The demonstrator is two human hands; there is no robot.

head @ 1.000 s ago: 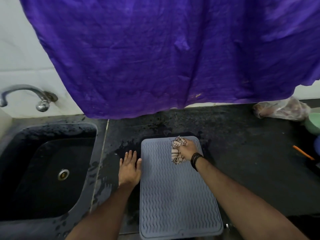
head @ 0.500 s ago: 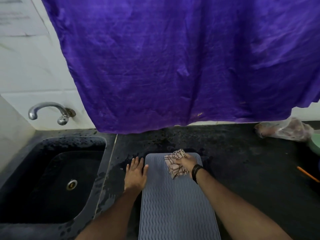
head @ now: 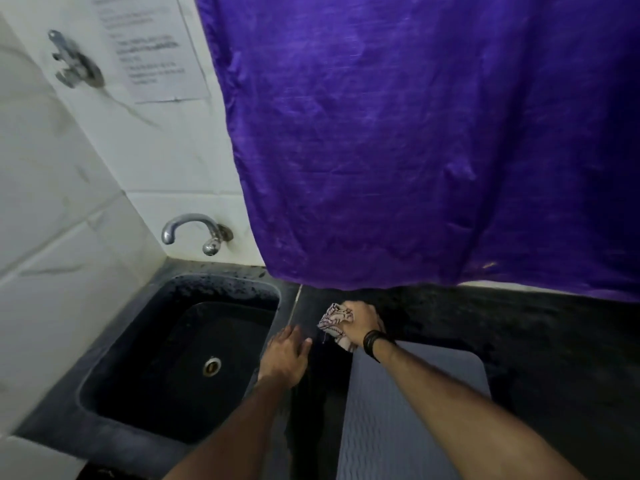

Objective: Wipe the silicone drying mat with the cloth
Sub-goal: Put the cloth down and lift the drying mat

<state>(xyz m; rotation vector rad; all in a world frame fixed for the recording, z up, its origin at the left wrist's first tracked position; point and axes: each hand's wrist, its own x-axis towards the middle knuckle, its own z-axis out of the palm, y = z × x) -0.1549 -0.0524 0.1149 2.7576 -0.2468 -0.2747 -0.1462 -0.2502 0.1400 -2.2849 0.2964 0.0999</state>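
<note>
My right hand gripped the bunched cloth at the mat's far corner, left hand spread flat; firm overlapping strokes seemed best.

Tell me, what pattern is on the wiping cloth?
Pale crumpled cloth with dark criss-cross lines, seen from the head view.

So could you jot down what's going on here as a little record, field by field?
Setting: dark counter beside a black sink, tap on the tiled wall
Backdrop: purple cloth sheet hanging over the counter
Mat: grey silicone drying mat, flat on the counter, right of the sink
Right hand: gripping a bunched patterned cloth at the mat's far left corner
Left hand: open, palm down on the strip between sink and mat
Wrist: dark band on the right wrist
Sharpness: picture is motion-blurred
</note>
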